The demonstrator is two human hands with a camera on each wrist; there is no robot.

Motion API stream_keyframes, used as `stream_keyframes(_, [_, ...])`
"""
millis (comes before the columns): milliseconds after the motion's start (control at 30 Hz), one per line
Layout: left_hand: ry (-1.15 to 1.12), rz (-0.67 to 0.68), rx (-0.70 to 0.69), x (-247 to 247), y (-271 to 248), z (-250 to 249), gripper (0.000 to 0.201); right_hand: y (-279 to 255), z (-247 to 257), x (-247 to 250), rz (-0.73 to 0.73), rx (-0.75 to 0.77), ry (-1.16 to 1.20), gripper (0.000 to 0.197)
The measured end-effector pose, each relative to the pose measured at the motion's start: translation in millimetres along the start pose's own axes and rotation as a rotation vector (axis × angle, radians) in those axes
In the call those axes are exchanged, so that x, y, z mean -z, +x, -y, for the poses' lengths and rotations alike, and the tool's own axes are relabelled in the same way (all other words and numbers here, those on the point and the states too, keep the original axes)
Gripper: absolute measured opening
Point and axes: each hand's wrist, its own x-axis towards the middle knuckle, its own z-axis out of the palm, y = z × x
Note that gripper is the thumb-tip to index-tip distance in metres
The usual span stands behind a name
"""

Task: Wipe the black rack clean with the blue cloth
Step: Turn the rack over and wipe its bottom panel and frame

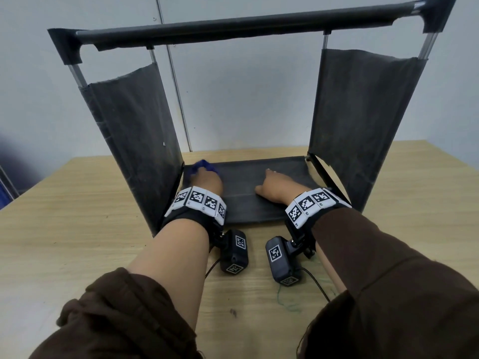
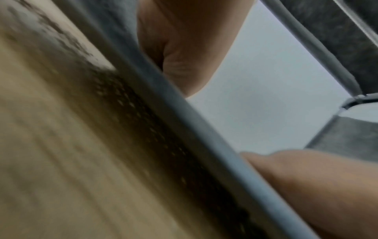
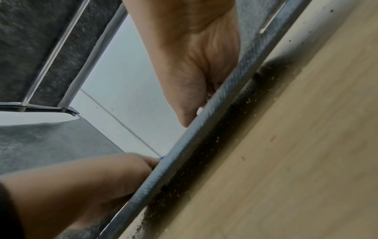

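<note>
Head view, nearest: my brown sleeves [image 1: 124, 317] filled the bottom of the picture, both forearms reaching over the wooden table [image 1: 64, 216] into the black rack [image 1: 259, 193].
Head view, left hand: my left hand [image 1: 206, 181] sat at the far left corner of the bottom shelf, fingers curled round the blue cloth [image 1: 201, 167], which was pressed against the shelf fabric just beside the left side panel.
Head view, right hand: my right hand [image 1: 274, 185] lay flat on the shelf with straight fingers, holding nothing, well apart from the cloth; I judged it was steadying the rack.
Left wrist view: blurred; only the heel of the left hand [image 2: 184, 48], the shelf's front edge [image 2: 184, 113] and the other forearm showed, no cloth.
Right wrist view: the right hand [image 3: 194, 64] pressed on the shelf behind its front bar; a speck of blue [image 3: 162, 158] showed past the left hand [image 3: 122, 169].
Doing the step well: I would draw the cloth from that corner across the shelf in overlapping strokes, keeping even pressure so the fabric does not sag, and shift the bracing hand aside as the cloth nears.
</note>
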Motion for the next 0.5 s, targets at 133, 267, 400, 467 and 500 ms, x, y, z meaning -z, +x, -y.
stream_keyframes(133, [-0.067, -0.052, 0.078, 14.1, -7.7, 12.5, 0.042, -1.3, 1.0, 1.1, 0.002, 0.017, -0.015, 0.076])
stream_keyframes(267, [-0.120, 0.039, -0.462, 20.5, -34.1, -3.2, 0.055, -3.1, 0.9, 1.3, 0.005, 0.039, -0.007, 0.076])
stream_keyframes(400, [-0.068, 0.161, -0.558, 15.5, -47.3, -1.1, 0.056, -6.0, 1.9, 2.9, 0.005, 0.046, -0.007, 0.074])
stream_keyframes(467, [-0.018, 0.118, -0.471, 19.0, -48.9, 7.0, 0.053, -7.9, 2.4, 4.0, 0.000, 0.046, -0.015, 0.072])
stream_keyframes(500, [0.033, 0.115, -0.400, 20.7, -47.2, 13.9, 0.051, -8.9, 2.2, 4.5, 0.001, 0.045, -0.021, 0.071])
